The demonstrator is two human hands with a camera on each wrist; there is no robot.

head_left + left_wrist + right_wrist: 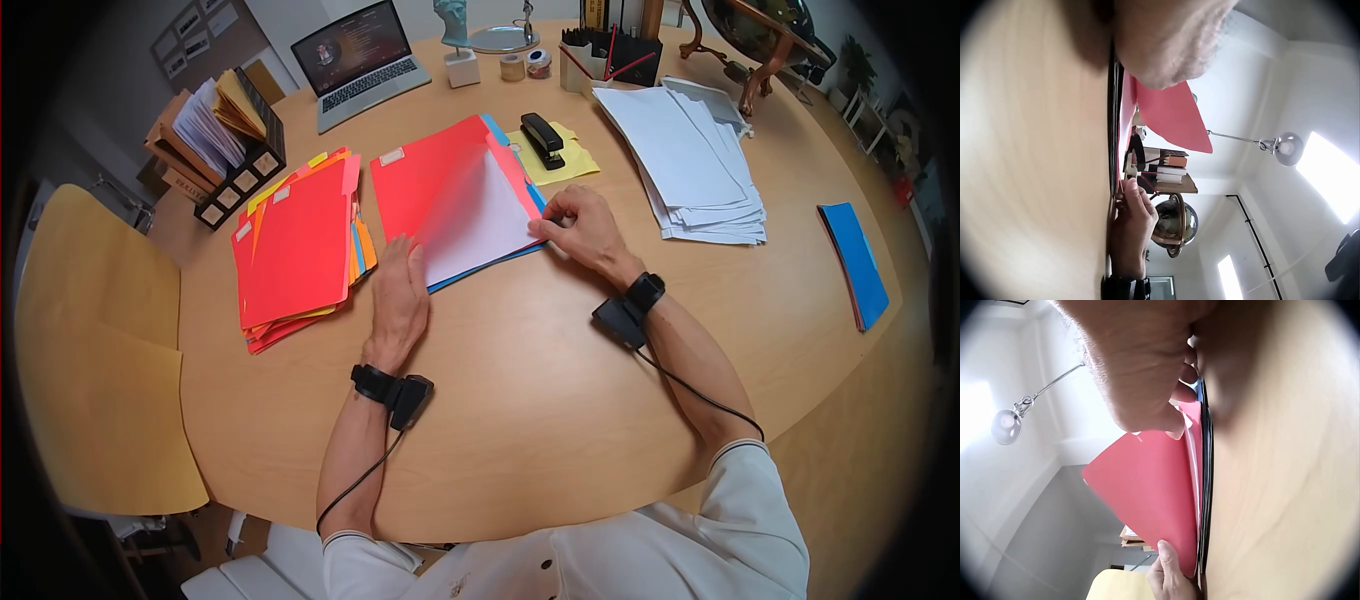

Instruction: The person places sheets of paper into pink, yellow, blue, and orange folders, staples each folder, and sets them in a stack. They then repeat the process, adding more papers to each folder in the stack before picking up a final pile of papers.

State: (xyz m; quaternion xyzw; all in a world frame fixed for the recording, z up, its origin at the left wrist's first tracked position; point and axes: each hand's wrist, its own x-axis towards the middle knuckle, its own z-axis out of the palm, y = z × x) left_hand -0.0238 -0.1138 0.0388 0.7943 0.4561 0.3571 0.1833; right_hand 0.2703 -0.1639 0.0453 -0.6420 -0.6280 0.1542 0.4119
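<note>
A red folder (pixel 440 180) lies open in front of me on the wooden table (pixel 520 400), its cover lifted off the white paper (pixel 480 230) inside; a blue folder shows under it. My left hand (pixel 400 290) lies flat on the folder's near left corner, fingers straight. My right hand (pixel 580 230) pinches the folder's right edge with curled fingers. The right wrist view shows the red cover (pixel 1147 487) bowed upward below my right hand (pixel 1147 369), with my left hand's fingertips (pixel 1169 569) at its far corner. In the left wrist view the red cover (pixel 1172 112) rises beyond my right hand (pixel 1132 228).
A stack of red, orange and yellow folders (pixel 295 250) lies to the left. A black stapler (pixel 542 138) sits on yellow paper behind. White sheets (pixel 700 160) and a blue folder (pixel 855 262) lie right. A laptop (pixel 360 60) and file rack (pixel 215 140) stand at back.
</note>
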